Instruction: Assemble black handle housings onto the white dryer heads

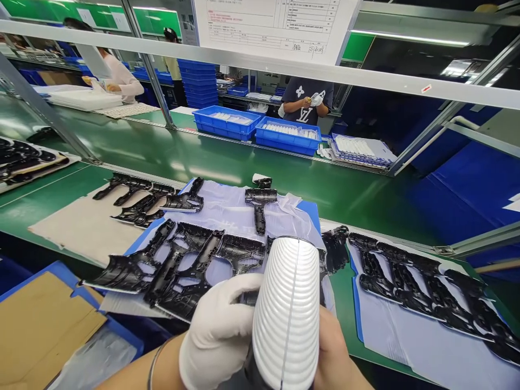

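Note:
A white ribbed plastic housing (pixel 287 309) with a seam down its middle is held up close to the camera. My left hand (pixel 221 327), in a white glove, is closed on its left side. My bare right hand (pixel 336 349) grips the right side, its fingers mostly hidden behind the housing. Beyond lie several black pistol-shaped shell halves (pixel 240 250), inner sides up, on a pale sheet (pixel 227 203). One T-shaped half (pixel 260 203) lies apart at the far side of the sheet, a small white-and-black piece (pixel 262 180) just past it.
More black shells rest on cardboard (pixel 77 219) at left and on a lined tray (pixel 396 338) at right. A metal crossbar (pixel 244 59) spans above the green bench (pixel 179 149). Blue bins (pixel 287 140) stand across it. Co-workers (pixel 307 100) handle parts beyond. A cardboard-covered blue crate (pixel 44 319) sits lower left.

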Tool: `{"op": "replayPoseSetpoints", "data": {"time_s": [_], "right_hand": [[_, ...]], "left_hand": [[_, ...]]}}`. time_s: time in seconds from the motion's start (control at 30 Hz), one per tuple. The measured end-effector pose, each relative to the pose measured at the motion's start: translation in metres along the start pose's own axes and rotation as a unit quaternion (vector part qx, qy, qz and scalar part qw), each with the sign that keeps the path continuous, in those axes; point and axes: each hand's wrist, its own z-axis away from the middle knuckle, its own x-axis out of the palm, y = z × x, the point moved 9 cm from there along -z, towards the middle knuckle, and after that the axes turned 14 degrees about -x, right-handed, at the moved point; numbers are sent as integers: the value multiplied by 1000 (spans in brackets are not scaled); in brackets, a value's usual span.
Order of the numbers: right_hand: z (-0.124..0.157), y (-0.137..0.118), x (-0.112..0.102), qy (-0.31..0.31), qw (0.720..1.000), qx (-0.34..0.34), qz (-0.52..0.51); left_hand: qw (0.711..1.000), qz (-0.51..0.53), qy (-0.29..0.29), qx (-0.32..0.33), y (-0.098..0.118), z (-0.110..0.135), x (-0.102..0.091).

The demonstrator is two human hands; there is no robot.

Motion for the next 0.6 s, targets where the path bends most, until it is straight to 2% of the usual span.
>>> {"op": "replayPoseSetpoints", "data": {"time_s": [0.1, 0.23, 0.33, 0.4, 0.47, 0.53, 0.6], "right_hand": [[-1, -2, 3, -31, 999, 11, -5], [0, -8, -2, -26, 999, 20, -3], [-2, -12, -4, -38, 999, 11, 6], [-4, -13, -2, -56, 998, 3, 25], [-4, -11, 4, -76, 996, -8, 47], [-3, -8, 15, -103, 992, -18, 69], [-1, -5, 23, -123, 988, -19, 92]], "left_hand": [[994, -103, 1, 33, 2, 1, -3], [964, -230, -11, 132, 8, 11, -9], [957, -216, 62, 185, 17, 22, -35], [967, -184, 79, 160, 17, 25, -47], [973, -195, 42, 116, 17, 24, -41], [962, -247, 14, 112, 24, 25, -26], [946, -301, 17, 116, 32, 22, -12]]}}
